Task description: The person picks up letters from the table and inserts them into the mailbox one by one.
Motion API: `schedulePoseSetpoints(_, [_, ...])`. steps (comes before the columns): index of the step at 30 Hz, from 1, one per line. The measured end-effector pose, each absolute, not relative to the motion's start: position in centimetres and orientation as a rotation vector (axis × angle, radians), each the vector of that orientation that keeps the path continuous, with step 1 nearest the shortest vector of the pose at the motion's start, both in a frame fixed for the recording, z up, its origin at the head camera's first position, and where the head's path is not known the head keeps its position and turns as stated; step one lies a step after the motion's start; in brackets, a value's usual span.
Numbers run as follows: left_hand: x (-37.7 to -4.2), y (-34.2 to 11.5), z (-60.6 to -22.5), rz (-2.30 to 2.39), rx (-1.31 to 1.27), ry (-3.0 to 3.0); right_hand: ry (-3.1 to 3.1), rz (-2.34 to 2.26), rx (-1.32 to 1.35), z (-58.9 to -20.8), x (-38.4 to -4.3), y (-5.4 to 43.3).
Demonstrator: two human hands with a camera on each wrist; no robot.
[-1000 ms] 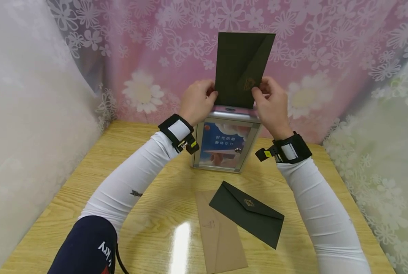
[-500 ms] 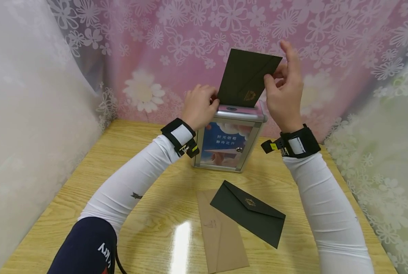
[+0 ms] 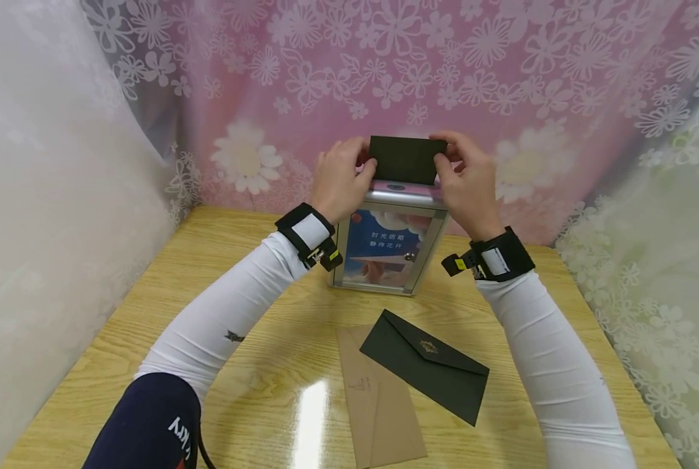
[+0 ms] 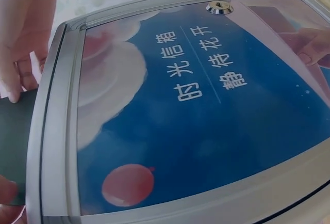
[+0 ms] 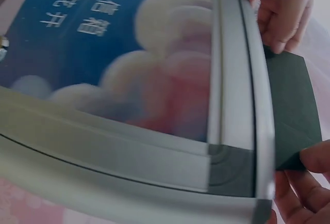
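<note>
A dark green envelope (image 3: 404, 160) stands upright in the top of a silver-framed letter box (image 3: 391, 208), its lower part hidden inside. My left hand (image 3: 342, 179) pinches the envelope's left edge between thumb and fingers, just above the box top. At the other edge my right hand (image 3: 469, 185) holds it the same way, thumb in front. The right wrist view shows the envelope (image 5: 294, 108) sticking out past the box's metal rim, with fingers at both of its sides. Only a strip of the envelope (image 4: 15, 139) shows in the left wrist view.
A second dark green envelope (image 3: 425, 368) with a gold emblem lies on the wooden table (image 3: 255, 326), overlapping a tan envelope (image 3: 378, 417). A keyed lock (image 3: 408, 256) sits on the box's front door. Behind hangs a pink floral curtain (image 3: 302, 78).
The envelope has slid down into the box, so much less of it shows. The right hand rose along its edge, then came back down. The left hand has stayed nearly in place.
</note>
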State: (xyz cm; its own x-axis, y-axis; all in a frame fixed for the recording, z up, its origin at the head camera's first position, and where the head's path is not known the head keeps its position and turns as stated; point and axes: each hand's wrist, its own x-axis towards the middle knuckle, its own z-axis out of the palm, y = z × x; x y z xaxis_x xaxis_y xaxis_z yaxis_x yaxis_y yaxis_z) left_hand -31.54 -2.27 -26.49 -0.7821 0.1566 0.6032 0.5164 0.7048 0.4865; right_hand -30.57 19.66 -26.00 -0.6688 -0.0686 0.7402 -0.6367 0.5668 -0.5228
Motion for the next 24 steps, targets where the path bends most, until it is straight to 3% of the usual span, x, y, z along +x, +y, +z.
schedulePoseSetpoints(24, [-32.1, -3.3, -28.3, -0.831, -0.555, -2.392, -2.313, 0.835, 0.505, -28.5, -30.7, 19.2])
